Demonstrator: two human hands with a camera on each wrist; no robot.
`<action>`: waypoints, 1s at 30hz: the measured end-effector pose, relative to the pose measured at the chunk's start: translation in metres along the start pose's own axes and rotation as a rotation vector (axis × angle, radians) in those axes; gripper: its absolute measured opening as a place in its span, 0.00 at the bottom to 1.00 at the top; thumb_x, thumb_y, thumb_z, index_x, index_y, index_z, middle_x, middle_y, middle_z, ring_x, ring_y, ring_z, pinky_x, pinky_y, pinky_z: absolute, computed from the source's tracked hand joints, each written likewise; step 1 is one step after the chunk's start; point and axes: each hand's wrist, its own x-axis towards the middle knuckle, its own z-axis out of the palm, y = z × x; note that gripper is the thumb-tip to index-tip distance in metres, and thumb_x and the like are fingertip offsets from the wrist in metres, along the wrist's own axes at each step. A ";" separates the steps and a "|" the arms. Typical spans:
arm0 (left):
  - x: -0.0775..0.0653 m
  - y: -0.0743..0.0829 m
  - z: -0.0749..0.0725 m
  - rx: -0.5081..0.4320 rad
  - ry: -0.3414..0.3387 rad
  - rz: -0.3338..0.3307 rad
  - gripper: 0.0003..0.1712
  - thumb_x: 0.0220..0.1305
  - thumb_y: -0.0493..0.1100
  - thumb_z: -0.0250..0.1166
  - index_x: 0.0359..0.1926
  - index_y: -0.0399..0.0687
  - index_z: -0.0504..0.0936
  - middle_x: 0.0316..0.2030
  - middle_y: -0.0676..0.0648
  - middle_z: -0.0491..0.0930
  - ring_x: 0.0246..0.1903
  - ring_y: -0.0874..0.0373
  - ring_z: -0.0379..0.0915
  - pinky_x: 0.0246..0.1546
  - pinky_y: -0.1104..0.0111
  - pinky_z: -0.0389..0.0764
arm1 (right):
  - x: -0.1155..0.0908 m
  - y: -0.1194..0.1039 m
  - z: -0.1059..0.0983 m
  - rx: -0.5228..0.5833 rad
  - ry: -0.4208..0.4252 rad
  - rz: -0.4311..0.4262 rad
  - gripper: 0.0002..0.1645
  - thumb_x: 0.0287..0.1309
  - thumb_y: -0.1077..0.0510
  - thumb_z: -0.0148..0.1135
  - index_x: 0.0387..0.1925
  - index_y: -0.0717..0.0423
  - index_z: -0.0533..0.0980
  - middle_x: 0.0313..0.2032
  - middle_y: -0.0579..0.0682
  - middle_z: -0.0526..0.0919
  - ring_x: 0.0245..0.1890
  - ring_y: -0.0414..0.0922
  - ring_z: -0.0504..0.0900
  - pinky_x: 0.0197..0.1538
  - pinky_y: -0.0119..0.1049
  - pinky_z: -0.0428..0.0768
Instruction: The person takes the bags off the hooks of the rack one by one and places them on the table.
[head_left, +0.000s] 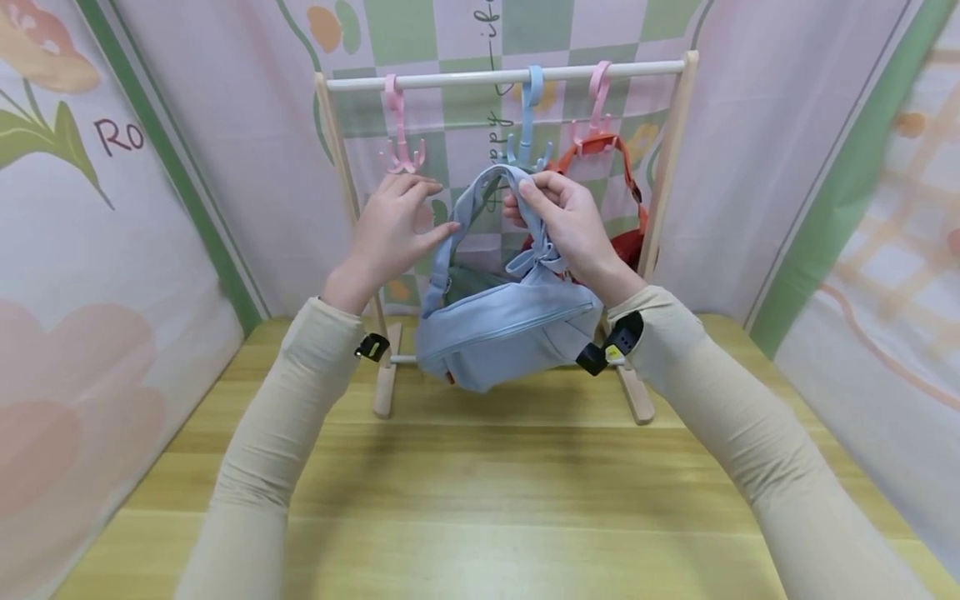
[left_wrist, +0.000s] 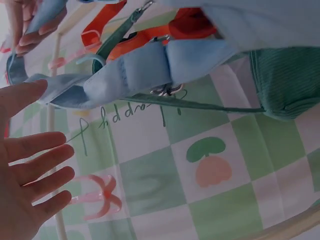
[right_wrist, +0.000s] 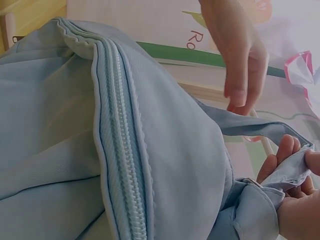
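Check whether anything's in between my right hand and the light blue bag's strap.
Nothing visible is: your right hand pinches the strap directly, near the top of its loop. The green bag and orange-red bag are farther back.

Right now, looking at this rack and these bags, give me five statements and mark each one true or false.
1. The right grip pinches the strap of the blue bag. True.
2. The left grip is clenched into a fist. False: its fingers are extended, the thumb by the strap.
3. All three hooks are pink. False: the middle hook is blue.
4. A red bag hangs from the right pink hook. True.
5. The left pink hook carries nothing. True.
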 end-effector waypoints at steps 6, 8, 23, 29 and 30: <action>-0.005 0.000 0.013 -0.015 -0.043 -0.033 0.34 0.57 0.57 0.67 0.56 0.38 0.77 0.57 0.42 0.75 0.59 0.48 0.66 0.62 0.59 0.65 | -0.003 0.000 -0.003 0.012 -0.010 -0.008 0.13 0.64 0.56 0.56 0.45 0.60 0.74 0.38 0.52 0.82 0.39 0.43 0.84 0.50 0.31 0.80; -0.006 0.000 0.016 -0.016 -0.051 -0.040 0.33 0.57 0.57 0.67 0.55 0.37 0.77 0.57 0.43 0.75 0.59 0.48 0.65 0.62 0.59 0.65 | -0.004 0.001 -0.004 0.014 -0.008 -0.008 0.12 0.64 0.56 0.56 0.45 0.59 0.74 0.38 0.52 0.82 0.39 0.43 0.84 0.49 0.31 0.80; -0.010 0.002 0.035 -0.068 -0.059 -0.020 0.20 0.56 0.46 0.67 0.45 0.36 0.81 0.53 0.42 0.77 0.55 0.49 0.67 0.57 0.61 0.69 | -0.008 0.002 -0.006 0.054 0.015 -0.010 0.11 0.65 0.57 0.56 0.44 0.60 0.74 0.36 0.51 0.83 0.38 0.44 0.84 0.50 0.31 0.80; -0.010 0.002 0.036 -0.082 -0.053 -0.050 0.17 0.57 0.44 0.65 0.45 0.37 0.79 0.48 0.43 0.78 0.51 0.50 0.68 0.51 0.61 0.71 | -0.011 0.005 -0.009 0.062 0.023 0.006 0.13 0.65 0.57 0.56 0.46 0.63 0.73 0.35 0.51 0.82 0.38 0.43 0.83 0.50 0.30 0.80; -0.011 0.002 0.036 -0.084 -0.053 -0.056 0.17 0.57 0.44 0.64 0.45 0.37 0.79 0.47 0.43 0.78 0.50 0.50 0.68 0.51 0.61 0.71 | -0.011 0.006 -0.010 0.066 0.022 0.007 0.13 0.65 0.57 0.55 0.45 0.63 0.73 0.35 0.51 0.82 0.37 0.43 0.83 0.50 0.30 0.80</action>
